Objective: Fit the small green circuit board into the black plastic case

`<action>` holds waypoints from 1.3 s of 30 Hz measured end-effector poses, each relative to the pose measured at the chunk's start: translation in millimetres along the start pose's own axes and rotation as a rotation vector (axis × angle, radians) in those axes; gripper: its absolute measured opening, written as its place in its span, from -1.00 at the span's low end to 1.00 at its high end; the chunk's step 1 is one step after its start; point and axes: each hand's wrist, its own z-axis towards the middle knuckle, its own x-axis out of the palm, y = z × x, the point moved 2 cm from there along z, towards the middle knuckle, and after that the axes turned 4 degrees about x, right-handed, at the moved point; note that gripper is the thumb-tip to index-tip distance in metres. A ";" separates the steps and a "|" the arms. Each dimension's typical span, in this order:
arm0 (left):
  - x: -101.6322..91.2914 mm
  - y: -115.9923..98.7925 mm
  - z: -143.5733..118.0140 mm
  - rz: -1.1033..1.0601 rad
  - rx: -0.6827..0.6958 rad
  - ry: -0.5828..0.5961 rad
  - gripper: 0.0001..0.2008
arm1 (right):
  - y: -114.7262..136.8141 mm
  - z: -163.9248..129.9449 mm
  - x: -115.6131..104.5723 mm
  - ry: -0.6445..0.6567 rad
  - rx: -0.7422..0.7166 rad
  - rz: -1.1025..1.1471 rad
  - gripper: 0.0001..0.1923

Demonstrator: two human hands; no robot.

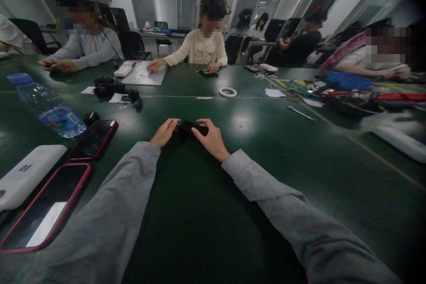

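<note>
A small black object sits at the middle of the dark green table, held between both my hands. My left hand pinches its left end with the fingertips. My right hand curls over its right side, fingers on top. Both arms wear grey sleeves and reach forward from the near edge. What the black object is cannot be made out.
At my left lie two red-cased phones, a white power bank and a tipped water bottle. A white tape ring, black parts and coloured wires lie farther off. Other people sit along the far side.
</note>
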 end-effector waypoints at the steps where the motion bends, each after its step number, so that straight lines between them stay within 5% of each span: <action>1: -0.2 0.0 0.0 0.008 0.003 -0.004 -0.51 | -1.5 0.8 -0.6 -0.008 0.017 0.032 -0.65; 7: -0.6 0.8 0.2 0.009 -0.002 -0.009 -0.52 | -4.5 3.8 -1.0 0.027 0.054 0.142 -0.64; 15: -1.5 -3.6 -1.6 0.028 0.010 -0.029 -0.54 | 9.3 -5.2 1.6 0.102 -0.135 -0.105 -0.55; 24: -1.3 -3.2 -1.4 -0.005 0.007 -0.041 -0.56 | -11.2 4.3 3.6 0.144 0.212 0.294 -0.56; 39: -0.2 -1.4 -0.6 -0.003 -0.017 -0.023 -0.57 | -30.4 10.3 2.4 -0.088 0.226 0.164 -0.67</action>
